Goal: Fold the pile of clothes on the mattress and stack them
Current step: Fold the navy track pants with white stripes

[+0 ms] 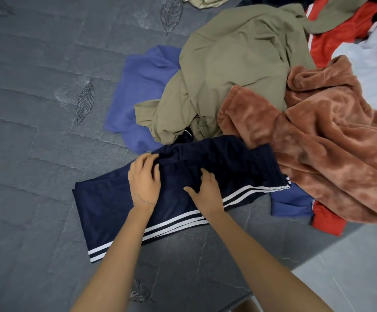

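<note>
Head view, looking down at the grey quilted mattress with stitched leaf motifs [36,109], and the piece in play is the navy blue mesh garment with white side stripes [106,206], lying stretched across the mattress right in front of the person, its far end touching the heap. Left hand [144,179] is at the garment's far edge, fingers [154,157] curled over a bunched ridge of the navy cloth, a proper grip. Right hand [205,190] sits just beside it toward the middle, thumb splayed out flat, the other fingers [202,173] dug into the same ridge and pinching it. This looks like the first fold of this piece, cloth gathered but not yet laid over (shorts or trousers, I can't tell). Behind it the pile waits unfolded: a crumpled khaki woven garment [228,75], a rust-coloured plush fleece [318,143] overlapping the navy piece's right end, a violet-blue knit [142,86] underneath, a red garment with white trim [340,30] and a pale cloth [374,52] at the far right. No folded stack in sight. The next move, by my reckoning, calls for both hands lifting together and bringing that edge toward the striped side, keeping the slippery mesh flat and clear of the fleece.
</note>
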The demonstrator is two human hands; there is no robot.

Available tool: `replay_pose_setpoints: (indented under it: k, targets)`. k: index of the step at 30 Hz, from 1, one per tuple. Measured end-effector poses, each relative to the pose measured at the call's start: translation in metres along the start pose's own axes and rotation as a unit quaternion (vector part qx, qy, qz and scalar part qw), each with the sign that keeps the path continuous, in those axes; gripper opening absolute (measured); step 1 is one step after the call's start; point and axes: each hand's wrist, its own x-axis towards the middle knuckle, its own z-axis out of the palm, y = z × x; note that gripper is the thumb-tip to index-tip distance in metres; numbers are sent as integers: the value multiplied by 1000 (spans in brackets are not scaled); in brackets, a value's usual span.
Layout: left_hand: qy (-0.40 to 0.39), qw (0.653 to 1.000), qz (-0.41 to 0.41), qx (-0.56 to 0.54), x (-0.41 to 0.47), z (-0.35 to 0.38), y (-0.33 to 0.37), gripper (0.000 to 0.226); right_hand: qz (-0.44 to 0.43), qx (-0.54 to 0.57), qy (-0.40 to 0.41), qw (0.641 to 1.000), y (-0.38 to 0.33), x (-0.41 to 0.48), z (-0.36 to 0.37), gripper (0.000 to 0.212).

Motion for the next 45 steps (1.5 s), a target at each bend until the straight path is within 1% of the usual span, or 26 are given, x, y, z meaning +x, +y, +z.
replay_pose_setpoints:
  k: [1,2,4,5,8,10,12,14,16,17,19,20,21,22,24,25,27,28,29,31,34,35,36,38,41,45]
  targets:
    - [-7,1000,-6,1,-8,-1,-3,27,32,66,-8,997,-3,0,5,70]
    - [-11,1000,-12,-2,-15,-1,-4,28,47,106,-10,993,-5,1,11,60]
    - [-17,1000,-14,-14,-27,-4,-4,29,19,80,26,996,-12,0,15,28]
    - [-18,1000,-13,-18,-32,-6,-4,30,-11,56,58,997,-16,-3,15,18]
    - [-9,1000,-23,-14,-46,-12,-1,34,-95,27,159,982,-23,-13,-2,18]
    - [-12,999,-35,-2,-53,-13,4,39,-123,25,228,965,-21,-17,-26,16]
    - [-26,999,-39,27,-59,-10,9,41,-137,22,297,945,-12,-18,-57,15]
    - [-39,996,-62,58,-62,-5,9,44,-143,19,344,928,-1,-15,-91,15]
    - [-67,989,-117,66,-65,-3,6,47,-134,-23,376,917,12,-8,-117,15]
    - [-86,984,-143,68,-68,-2,3,49,-114,-62,379,916,18,-5,-125,19]
    - [-112,976,-166,81,-73,-2,-6,54,-50,-132,339,930,26,0,-130,43]
    - [-117,974,-169,91,-75,-3,-10,55,-28,-148,308,939,29,1,-129,57]
    - [-117,972,-181,97,-76,-4,-16,57,-15,-149,282,948,32,2,-127,65]
    - [-108,968,-206,92,-77,-5,-20,59,-8,-138,263,955,34,3,-125,68]
    - [-69,951,-298,49,-77,-7,-26,64,20,-98,243,965,40,3,-119,68]
    - [-42,932,-359,14,-76,-9,-29,65,34,-88,242,966,42,3,-117,68]
    - [10,880,-473,-41,-74,-16,-38,60,46,-87,238,966,45,1,-113,68]
    - [14,861,-507,-45,-74,-19,-44,56,49,-81,235,967,44,0,-112,67]
    - [2,851,-523,-40,-75,-22,-50,51,54,-68,231,969,42,-2,-111,65]
    - [-18,854,-516,-61,-77,-26,-61,42,50,-44,233,970,35,-6,-110,58]
    - [-2,858,-488,-159,-83,-33,-65,26,41,-41,239,969,18,-14,-103,51]
    - [9,863,-476,-169,-85,-36,-65,18,34,-40,240,969,13,-17,-100,50]
    - [22,872,-462,-162,-88,-39,-64,11,22,-37,236,971,8,-20,-97,50]
    - [61,887,-439,-127,-93,-48,-62,10,-17,-29,217,976,-3,-25,-91,49]
    - [116,883,-448,-83,-104,-70,-66,15,-64,-28,184,980,-22,-34,-81,52]
    - [148,886,-437,-53,-134,-108,-96,17,-88,-24,153,984,-53,-56,-53,50]
